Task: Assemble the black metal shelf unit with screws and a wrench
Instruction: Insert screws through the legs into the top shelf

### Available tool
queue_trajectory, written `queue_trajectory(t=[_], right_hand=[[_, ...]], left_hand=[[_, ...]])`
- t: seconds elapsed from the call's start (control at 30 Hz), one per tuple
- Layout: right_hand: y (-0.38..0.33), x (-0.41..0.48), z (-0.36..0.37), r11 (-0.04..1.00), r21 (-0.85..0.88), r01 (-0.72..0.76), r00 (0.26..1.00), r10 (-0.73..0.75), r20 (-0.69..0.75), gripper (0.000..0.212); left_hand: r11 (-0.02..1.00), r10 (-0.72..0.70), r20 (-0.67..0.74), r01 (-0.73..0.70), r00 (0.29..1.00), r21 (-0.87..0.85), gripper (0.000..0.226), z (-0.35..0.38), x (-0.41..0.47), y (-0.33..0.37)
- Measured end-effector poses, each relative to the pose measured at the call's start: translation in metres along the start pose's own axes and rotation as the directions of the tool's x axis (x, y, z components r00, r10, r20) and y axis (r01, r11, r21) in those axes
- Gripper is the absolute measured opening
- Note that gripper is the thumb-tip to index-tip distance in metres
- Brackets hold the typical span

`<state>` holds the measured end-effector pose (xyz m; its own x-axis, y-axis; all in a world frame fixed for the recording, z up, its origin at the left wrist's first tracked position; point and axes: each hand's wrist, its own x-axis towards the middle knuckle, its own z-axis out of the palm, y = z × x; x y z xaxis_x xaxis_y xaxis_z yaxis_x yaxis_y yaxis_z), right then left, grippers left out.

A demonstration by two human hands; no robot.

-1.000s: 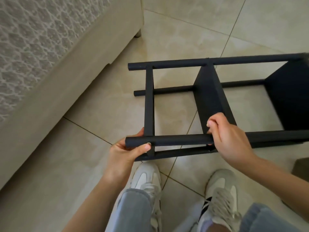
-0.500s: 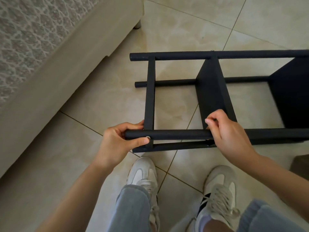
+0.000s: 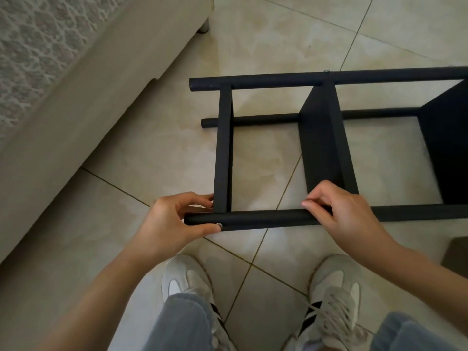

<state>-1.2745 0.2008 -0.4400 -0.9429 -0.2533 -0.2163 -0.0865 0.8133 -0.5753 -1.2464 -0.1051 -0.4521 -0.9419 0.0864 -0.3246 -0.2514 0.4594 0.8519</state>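
The black metal shelf unit [image 3: 319, 138] lies on its side on the tiled floor, its round posts running left to right and its panels standing upright. My left hand [image 3: 172, 224] grips the left end of the near post [image 3: 263, 220], thumb beside a small silver screw head [image 3: 219, 225]. My right hand [image 3: 342, 214] grips the same post where the middle shelf panel [image 3: 324, 143] meets it. Another screw head [image 3: 326, 71] shows on the far post. No wrench is in view.
A beige sofa [image 3: 76, 97] with a patterned cover fills the left side, one foot [image 3: 203, 27] near the shelf's far post. My two white sneakers [image 3: 187, 282] stand just below the near post. A dark object [image 3: 455, 254] sits at the right edge.
The shelf has tipped toward me, so the lower near post is now hidden behind the upper one. My left hand has shifted round the post end; my right hand keeps its hold.
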Motion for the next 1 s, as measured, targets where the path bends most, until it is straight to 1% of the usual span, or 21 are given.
queue_trajectory(t=[0.07,0.17,0.23,0.3,0.4,0.47,0.57,0.67,0.73,0.77,0.8,0.83,0.9,1.0], right_hand=[[0.0,0.002,-0.002,1.0,0.014,0.001,1.0,-0.001,0.009,0.008],[0.0,0.006,-0.002,0.999,0.037,0.013,1.0,-0.012,-0.001,0.01],[0.0,0.007,0.0,0.999,0.018,0.039,0.999,-0.039,-0.007,0.013],[-0.001,0.007,0.003,0.995,-0.027,0.096,0.995,-0.097,-0.038,0.021],[-0.002,0.011,0.004,0.989,-0.04,0.142,0.986,-0.145,-0.084,0.03],[-0.001,0.015,0.002,0.986,-0.052,0.159,0.982,-0.164,-0.097,0.032],[0.001,0.02,-0.004,0.99,-0.036,0.138,0.988,-0.141,-0.067,0.022],[-0.001,0.031,-0.011,0.995,0.054,0.088,0.996,-0.089,0.007,0.013],[-0.005,0.044,-0.017,0.992,0.1,0.082,0.996,-0.083,0.014,0.008],[-0.007,0.05,-0.019,0.991,0.099,0.091,0.996,-0.092,0.008,0.005],[-0.01,0.057,-0.021,0.99,0.089,0.109,0.994,-0.109,-0.002,0.006],[-0.012,0.065,-0.023,0.989,0.077,0.129,0.992,-0.128,-0.006,0.01],[-0.015,0.08,-0.025,0.985,0.046,0.164,0.986,-0.164,-0.001,0.018],[-0.02,0.108,-0.03,0.981,-0.012,0.193,0.981,-0.193,0.005,0.024]], left_hand=[[0.999,-0.02,0.023,0.019,1.0,0.031,0.045,-0.001,0.002,0.0],[0.997,-0.039,0.1,0.032,0.994,0.07,0.057,-0.005,0.007,0.001],[0.986,-0.017,0.144,-0.007,0.989,0.165,0.049,-0.008,0.012,0.001],[0.971,-0.005,0.157,-0.032,0.988,0.236,0.043,-0.009,0.014,0.0],[0.968,0.018,0.139,-0.052,0.99,0.245,0.04,-0.008,0.015,-0.002],[0.969,0.037,0.122,-0.065,0.992,0.237,0.038,-0.007,0.016,-0.002],[0.964,0.049,0.13,-0.081,0.99,0.253,0.04,-0.005,0.019,0.001],[0.959,0.04,0.159,-0.082,0.987,0.271,0.043,-0.004,0.02,0.002],[0.964,0.022,0.158,-0.063,0.987,0.258,0.046,-0.004,0.02,0.002],[0.963,0.011,0.149,-0.051,0.989,0.263,0.048,-0.004,0.02,0.001],[0.957,0.004,0.135,-0.043,0.991,0.287,0.049,-0.004,0.02,0.001],[0.945,0.004,0.122,-0.044,0.993,0.325,0.051,-0.005,0.021,0.001],[0.915,0.046,0.12,-0.09,0.992,0.394,0.063,-0.006,0.024,0.005],[0.859,0.168,0.225,-0.255,0.96,0.445,0.098,-0.011,0.031,0.013]])
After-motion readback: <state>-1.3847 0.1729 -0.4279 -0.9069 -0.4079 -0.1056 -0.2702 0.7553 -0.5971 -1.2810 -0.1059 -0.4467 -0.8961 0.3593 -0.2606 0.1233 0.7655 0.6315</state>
